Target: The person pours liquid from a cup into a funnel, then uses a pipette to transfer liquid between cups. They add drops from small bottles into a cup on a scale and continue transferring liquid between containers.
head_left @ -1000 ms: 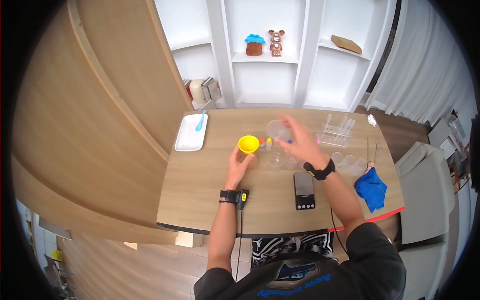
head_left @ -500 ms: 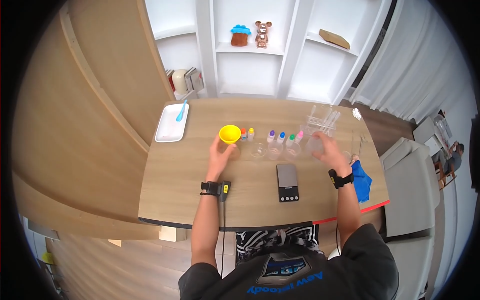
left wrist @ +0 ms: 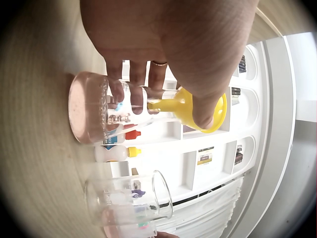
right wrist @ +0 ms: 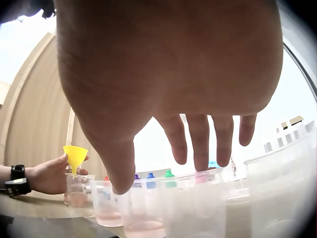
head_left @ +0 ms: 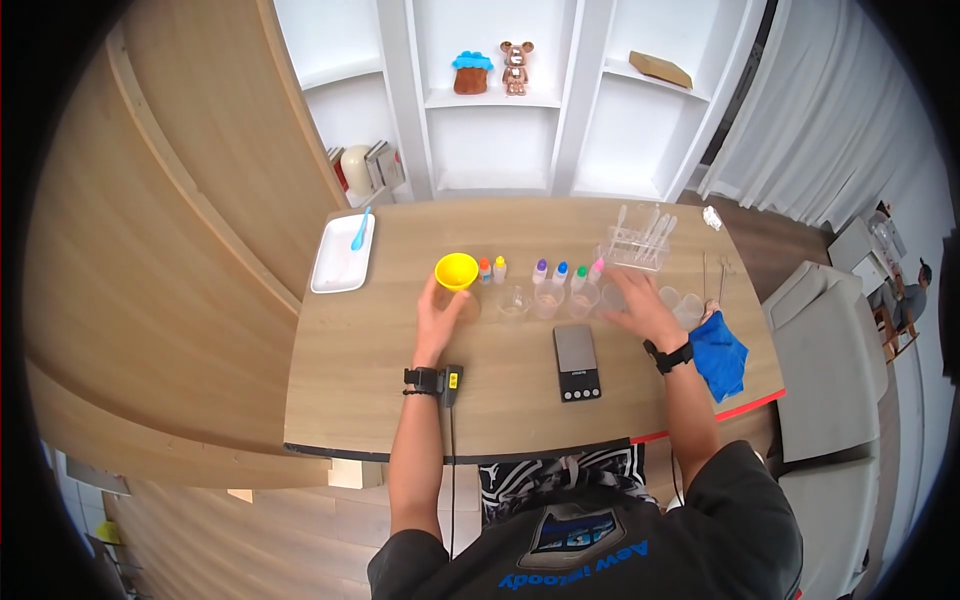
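Note:
My left hand (head_left: 435,325) grips a clear flask (left wrist: 89,106) with pinkish liquid at its bottom. A yellow funnel (head_left: 457,270) sits in the flask's neck, with my thumb laid against its cone. To its right stand a glass beaker (head_left: 515,302) and two clear plastic cups (head_left: 548,300) with a little pink liquid low in them. My right hand (head_left: 645,310) is over another plastic cup (right wrist: 193,208), its fingers extended behind the rim and the thumb off to the left side. Nothing is curled into that palm.
Small dropper bottles (head_left: 541,271) with coloured caps line up behind the cups. A black scale (head_left: 576,362) lies in front. More cups (head_left: 688,308), a test tube rack (head_left: 640,245) and a blue cloth (head_left: 718,358) are at right. A white tray (head_left: 342,265) holds a blue spoon (head_left: 361,232).
My right hand swung from above the bottles to the cups on the right, then slightly left; one cup now stands closer to the pair. My left hand keeps its grip on the flask.

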The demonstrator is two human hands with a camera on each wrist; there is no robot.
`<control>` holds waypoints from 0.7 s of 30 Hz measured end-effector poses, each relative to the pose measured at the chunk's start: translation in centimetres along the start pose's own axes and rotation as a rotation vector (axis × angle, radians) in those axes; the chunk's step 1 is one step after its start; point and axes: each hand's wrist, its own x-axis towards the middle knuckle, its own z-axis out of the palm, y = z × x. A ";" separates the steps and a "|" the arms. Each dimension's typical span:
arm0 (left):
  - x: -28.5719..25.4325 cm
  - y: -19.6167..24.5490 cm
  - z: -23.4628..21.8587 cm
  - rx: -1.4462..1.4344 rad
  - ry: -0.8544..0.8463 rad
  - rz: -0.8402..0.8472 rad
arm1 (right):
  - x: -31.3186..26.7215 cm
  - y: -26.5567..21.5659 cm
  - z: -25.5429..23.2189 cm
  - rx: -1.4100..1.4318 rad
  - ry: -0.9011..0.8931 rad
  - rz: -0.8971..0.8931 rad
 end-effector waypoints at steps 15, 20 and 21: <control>-0.2 0.8 0.3 -0.042 -0.003 -0.020 | 2.8 -2.8 0.9 0.297 0.056 0.103; 0.2 -0.3 -0.1 -0.005 -0.026 -0.007 | 5.5 -6.9 -1.3 0.886 0.111 0.054; 0.2 -0.3 -0.2 -0.003 -0.028 -0.011 | 6.3 -7.9 -1.4 0.989 0.103 0.048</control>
